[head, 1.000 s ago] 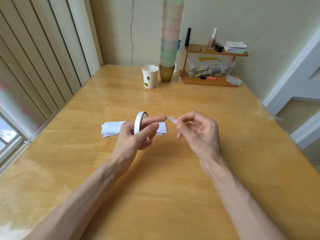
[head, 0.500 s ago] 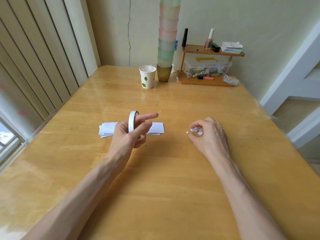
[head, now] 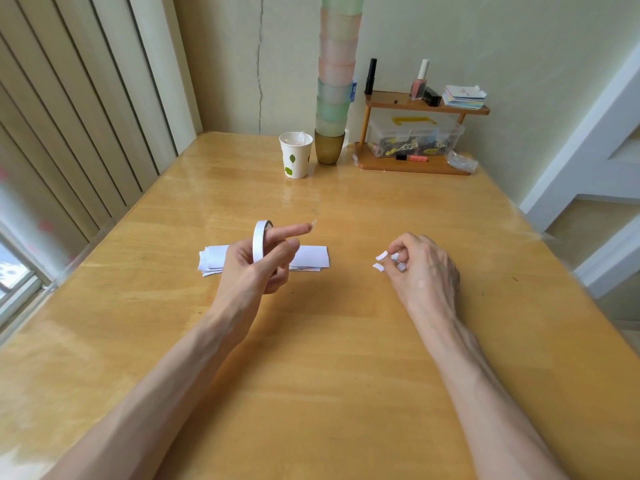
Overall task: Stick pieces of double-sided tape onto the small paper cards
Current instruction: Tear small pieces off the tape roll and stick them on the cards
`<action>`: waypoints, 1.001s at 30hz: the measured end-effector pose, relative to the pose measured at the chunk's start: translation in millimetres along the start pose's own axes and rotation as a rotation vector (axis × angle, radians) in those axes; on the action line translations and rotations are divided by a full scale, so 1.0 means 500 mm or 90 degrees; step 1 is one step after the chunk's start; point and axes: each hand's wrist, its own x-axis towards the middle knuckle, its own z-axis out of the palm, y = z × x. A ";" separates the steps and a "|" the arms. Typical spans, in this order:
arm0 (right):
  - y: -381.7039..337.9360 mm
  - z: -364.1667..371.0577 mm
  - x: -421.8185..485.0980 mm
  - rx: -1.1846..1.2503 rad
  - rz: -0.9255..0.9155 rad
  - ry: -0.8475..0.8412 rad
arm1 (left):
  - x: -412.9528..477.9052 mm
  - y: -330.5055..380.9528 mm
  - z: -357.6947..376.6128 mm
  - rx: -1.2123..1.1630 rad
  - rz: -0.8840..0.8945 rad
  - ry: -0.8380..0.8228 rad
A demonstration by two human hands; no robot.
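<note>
Your left fingers (head: 291, 231) are split between two jobs. The forefinger points straight out with a tiny clear piece of tape (head: 313, 223) clinging to its tip. The thumb and the other fingers are curled round the tape roll (head: 259, 240), which the left hand (head: 249, 271) holds on edge above the worktop (head: 329, 341).

Your right fingers (head: 394, 252) are bunched close together, pinching at two white scraps (head: 378, 268) low over the wood, well apart from the roll. I cannot tell whether these are small cards or peeled liners, or whether they are lifted or lying flat.

The stack of paper cards (head: 311, 257) lies flat just behind the left hand, which partly covers it.

By my reading you are between tearing and sticking: one piece of tape is parked on the fingertip, ready to place, and the right hand (head: 426, 275) is busy with the scraps.

Next, the two hands need to come together. Either carry a card to the forefinger or lower the forefinger onto a card, then press the tape flat along its whole length. Go gently, because so small and sticky a piece would likely fold on itself or cling to the skin rather than the paper.
</note>
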 end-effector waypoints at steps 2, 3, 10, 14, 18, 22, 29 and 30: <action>0.002 0.003 0.001 -0.013 -0.019 0.011 | 0.001 0.001 -0.004 0.000 0.001 0.006; 0.002 0.005 0.001 -0.016 -0.024 0.013 | 0.001 0.001 -0.005 0.000 0.002 0.011; -0.004 0.005 -0.005 0.039 -0.015 0.032 | 0.002 0.001 -0.004 -0.002 -0.001 0.021; -0.007 0.004 -0.003 0.029 0.007 0.009 | 0.002 0.000 -0.004 -0.001 -0.002 0.022; -0.007 0.004 -0.001 0.029 0.024 0.001 | 0.002 0.001 -0.004 -0.003 -0.003 0.022; -0.006 0.005 0.001 0.061 0.022 -0.008 | 0.002 0.001 -0.004 -0.004 -0.002 0.022; -0.007 0.000 0.002 0.049 0.065 -0.005 | 0.003 0.000 -0.006 -0.003 -0.001 0.025; -0.008 0.002 0.002 0.045 0.066 -0.011 | 0.002 0.000 -0.006 -0.002 -0.002 0.026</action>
